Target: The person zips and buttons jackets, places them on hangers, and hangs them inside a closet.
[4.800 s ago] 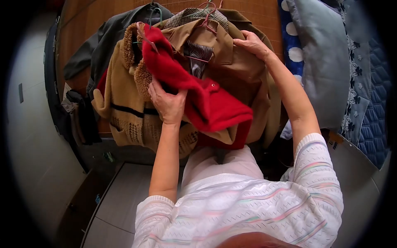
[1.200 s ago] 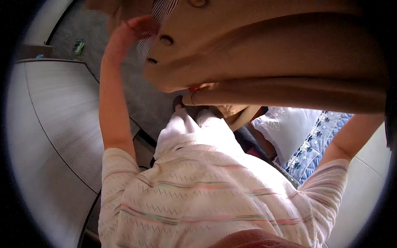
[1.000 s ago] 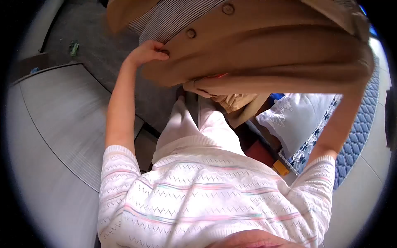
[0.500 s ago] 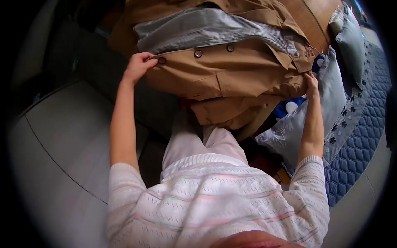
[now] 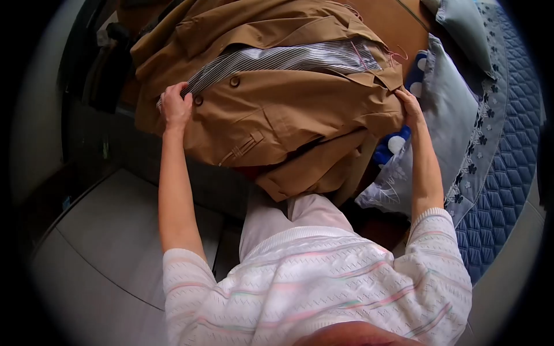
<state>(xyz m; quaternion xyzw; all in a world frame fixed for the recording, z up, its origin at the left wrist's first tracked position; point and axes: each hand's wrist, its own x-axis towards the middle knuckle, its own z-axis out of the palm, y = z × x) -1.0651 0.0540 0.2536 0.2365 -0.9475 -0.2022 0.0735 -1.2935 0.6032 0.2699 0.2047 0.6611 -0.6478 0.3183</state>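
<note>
A tan coat (image 5: 277, 109) with dark round buttons and a striped lining (image 5: 277, 59) lies spread before me, its collar toward the right. My left hand (image 5: 176, 106) is closed on the front edge of the coat near a button, at the far left. At the collar and shoulder end, my right hand (image 5: 410, 106) grips the cloth, its fingertips partly hidden by the fabric. A thin pink wire hook (image 5: 398, 55), seemingly a hanger's, pokes out by the collar. One sleeve of the coat hangs down toward my legs.
The coat lies over a brown wooden surface (image 5: 388, 18). On the right are a pale grey-blue cushion (image 5: 447, 109), blue cloth with white dots (image 5: 395, 142) and a quilted blue cover (image 5: 490, 213). Grey floor tiles (image 5: 109, 242) extend at lower left.
My left hand has drawn the front edge leftward, and the coat front lies flatter, with a tabbed pocket now showing. Less lining is exposed. My right hand still grips the collar end.
</note>
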